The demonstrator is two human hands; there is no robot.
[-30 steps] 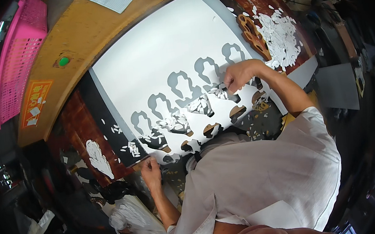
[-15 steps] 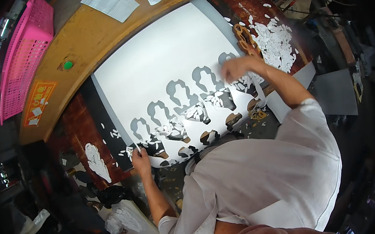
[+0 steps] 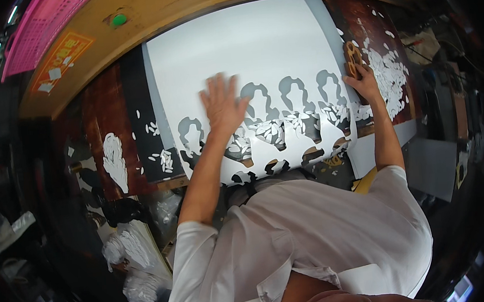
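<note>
A wide white sheet (image 3: pixel 238 42) lies over a grey board, with a row of shaped cut-outs along its near part; its near edge hangs toward my body. My left hand (image 3: pixel 224 109) is over the sheet, fingers spread, left of the larger cut-outs, and slightly blurred. At the sheet's right edge, my right hand (image 3: pixel 365 84) has its thumb and fingers closed on the near end of a brown looped cutting die (image 3: pixel 352 55). Small white offcuts (image 3: pixel 269 129) lie in and around the cut-outs.
A heap of white offcuts (image 3: pixel 390 77) covers the reddish-brown surface at right. A stack of white cut shapes (image 3: pixel 115 162) lies at left. Beyond the sheet runs a yellow machine beam (image 3: pixel 167 15) with a green button (image 3: pixel 119 19). A pink basket (image 3: pixel 41 30) stands at far left.
My left hand has let go of the sheet's near left edge and moved up over the sheet, fingers spread. My right hand has gone right to the cutting die. The view has turned.
</note>
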